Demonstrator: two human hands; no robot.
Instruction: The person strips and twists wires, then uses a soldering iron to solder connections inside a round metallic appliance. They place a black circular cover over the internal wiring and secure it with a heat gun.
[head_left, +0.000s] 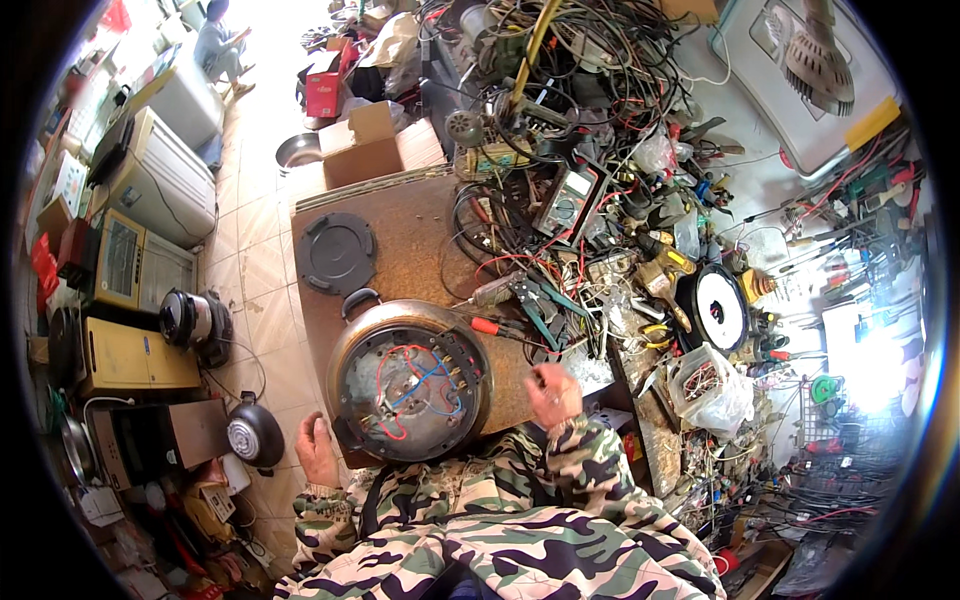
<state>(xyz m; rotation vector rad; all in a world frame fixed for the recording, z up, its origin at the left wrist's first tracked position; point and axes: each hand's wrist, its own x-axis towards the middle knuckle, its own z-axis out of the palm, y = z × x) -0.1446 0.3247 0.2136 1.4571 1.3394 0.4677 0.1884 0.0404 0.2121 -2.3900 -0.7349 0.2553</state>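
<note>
An upturned round metal appliance [357, 330] lies on the rusty worktable [420, 230], its underside open on red and blue wires. My left hand [318, 450] is beside its lower left, open, fingers slightly bent. My right hand [552, 395] hovers at its right, fingers curled; whatever they may hold is too small to make out. A red-handled screwdriver [487, 326] and green-handled cutting tools [548, 315] lie above my right hand. A round black cover [337, 252] lies at the table's back left.
Tangled cables [590, 55], tools and a plastic tub [695, 390] crowd the right. An open cardboard box [355, 150] stands beyond the table. Appliances [145, 355] line the left side of the tiled floor [245, 250]; a pot [252, 435] sits there. A seated person [222, 55] is far back.
</note>
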